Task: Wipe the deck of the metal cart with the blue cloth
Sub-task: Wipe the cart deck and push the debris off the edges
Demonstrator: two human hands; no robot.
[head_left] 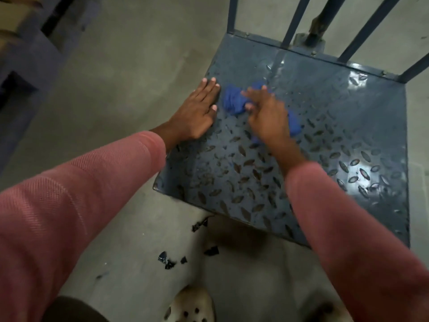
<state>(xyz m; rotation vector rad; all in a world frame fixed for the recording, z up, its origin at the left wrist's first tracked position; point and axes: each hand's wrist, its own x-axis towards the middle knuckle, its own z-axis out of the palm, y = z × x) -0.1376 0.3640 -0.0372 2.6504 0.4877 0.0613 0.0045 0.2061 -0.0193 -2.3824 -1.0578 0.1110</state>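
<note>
Concrete floor [139, 66], cart deck [325, 135] ahead. Had blue cloth [232, 102] bunched far-left on it, under right hand [267, 115] pressing down; blurry, couldn't tell if fingers curled. Beside it, left hand [197, 108] flat, holding nothing. Rest of deck lay right and near.

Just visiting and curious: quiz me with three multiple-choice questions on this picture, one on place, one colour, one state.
1. The left hand rests: A on the floor; B at the deck's left edge; C on a bar.
2. The sleeves are: A green; B white; C pink.
3. The blue cloth is: A bunched under the right hand; B spread flat; C hung up.
Answers: B, palm lies on the edge; C, both arms show pink; A, it bulges round the hand.
</note>
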